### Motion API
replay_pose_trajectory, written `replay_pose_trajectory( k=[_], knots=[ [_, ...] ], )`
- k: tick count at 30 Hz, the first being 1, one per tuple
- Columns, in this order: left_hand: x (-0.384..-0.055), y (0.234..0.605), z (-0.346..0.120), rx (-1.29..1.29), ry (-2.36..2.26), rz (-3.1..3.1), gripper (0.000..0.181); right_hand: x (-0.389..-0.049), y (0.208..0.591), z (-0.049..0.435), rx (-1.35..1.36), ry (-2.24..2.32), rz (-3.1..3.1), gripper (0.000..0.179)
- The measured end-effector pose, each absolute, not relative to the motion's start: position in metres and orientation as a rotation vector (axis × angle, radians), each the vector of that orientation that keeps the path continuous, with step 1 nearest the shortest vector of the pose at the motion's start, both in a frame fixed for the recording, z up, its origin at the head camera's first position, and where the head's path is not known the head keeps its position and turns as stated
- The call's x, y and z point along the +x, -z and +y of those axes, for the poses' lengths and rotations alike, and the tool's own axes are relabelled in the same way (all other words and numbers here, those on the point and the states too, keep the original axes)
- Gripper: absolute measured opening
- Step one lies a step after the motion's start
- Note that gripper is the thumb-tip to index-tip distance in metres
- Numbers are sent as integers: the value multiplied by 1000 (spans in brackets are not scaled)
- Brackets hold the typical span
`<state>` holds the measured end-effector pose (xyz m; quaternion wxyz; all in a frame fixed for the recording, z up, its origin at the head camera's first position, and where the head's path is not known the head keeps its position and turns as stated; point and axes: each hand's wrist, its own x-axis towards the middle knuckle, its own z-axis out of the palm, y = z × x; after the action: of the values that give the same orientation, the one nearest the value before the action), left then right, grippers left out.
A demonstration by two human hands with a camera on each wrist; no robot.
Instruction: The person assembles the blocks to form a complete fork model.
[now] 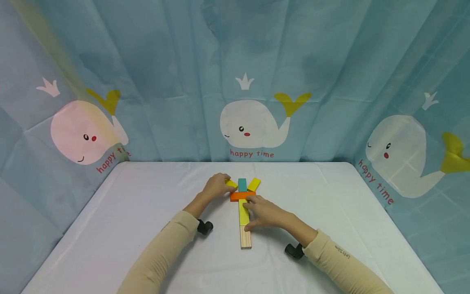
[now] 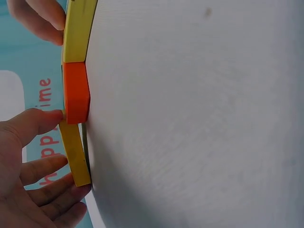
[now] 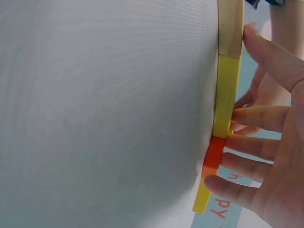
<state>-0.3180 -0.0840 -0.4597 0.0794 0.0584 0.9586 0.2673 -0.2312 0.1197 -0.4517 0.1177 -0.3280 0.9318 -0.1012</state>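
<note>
Flat wooden blocks form a figure on the white cloth. At its far left, my left hand (image 1: 215, 186) pinches a slanted yellow block (image 2: 75, 154) between thumb and fingers, by its two ends. A teal block (image 1: 242, 185) stands in the middle, and a second slanted yellow block (image 1: 254, 184) is on the right. Crosswise below them lies an orange block (image 1: 236, 197). From it a longer yellow block (image 1: 243, 214) and a plain wood block (image 1: 245, 239) run toward me. My right hand (image 3: 280, 156) rests along the right side, fingers spread against the orange and yellow blocks, thumb at the plain one.
White cloth (image 1: 121, 228) covers the table around the blocks. A blue curtain (image 1: 176, 122) with printed whales hangs behind and along both sides. Each wrist carries a small black camera, such as the right one (image 1: 293, 251).
</note>
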Motion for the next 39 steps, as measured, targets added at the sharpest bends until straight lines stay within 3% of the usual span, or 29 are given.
replay_pose_trajectory(
  k=[39],
  knots=[
    [-316,462,-79,277,-636,2916,49,-233,452,118,-917,304,2710,79]
  ],
)
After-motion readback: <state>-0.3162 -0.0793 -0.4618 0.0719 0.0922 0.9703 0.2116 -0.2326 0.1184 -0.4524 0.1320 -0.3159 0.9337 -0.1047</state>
